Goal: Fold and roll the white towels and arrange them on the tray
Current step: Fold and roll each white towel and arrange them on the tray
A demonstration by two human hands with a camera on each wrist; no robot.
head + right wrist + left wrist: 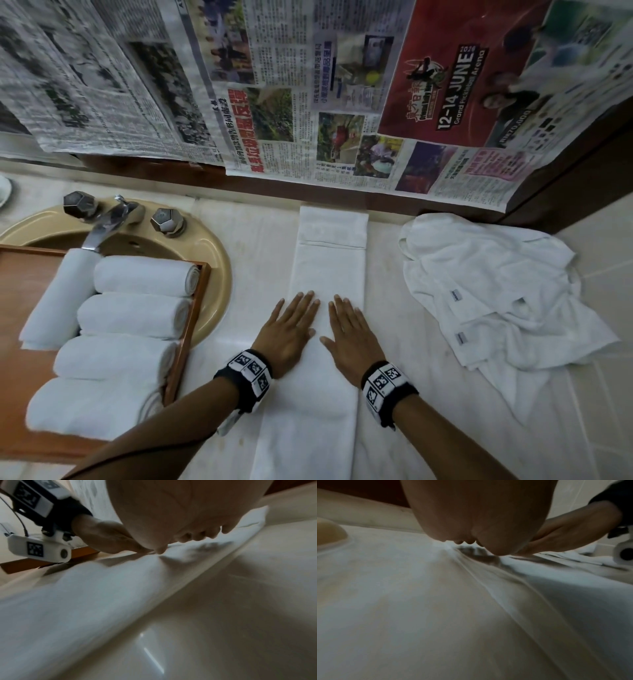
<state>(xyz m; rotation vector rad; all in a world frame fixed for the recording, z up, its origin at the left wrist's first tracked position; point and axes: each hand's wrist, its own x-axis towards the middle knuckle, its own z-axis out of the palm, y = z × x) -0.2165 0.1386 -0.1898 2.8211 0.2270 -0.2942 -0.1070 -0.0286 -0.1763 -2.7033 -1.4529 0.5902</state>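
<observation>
The long white terry towel folded into a narrow strip (325, 308) lies lengthwise on the pale tabletop (394, 428), under both hands. The left hand (287, 332) and right hand (349, 334) press flat on it, fingers straight, side by side. Its surface looks smooth, with a hem line near the far end.

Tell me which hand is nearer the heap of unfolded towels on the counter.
Right. The right hand lies flat on the folded towel strip, on the side toward the heap of unfolded towels; the left hand presses the strip's far side, toward the tray.
</observation>
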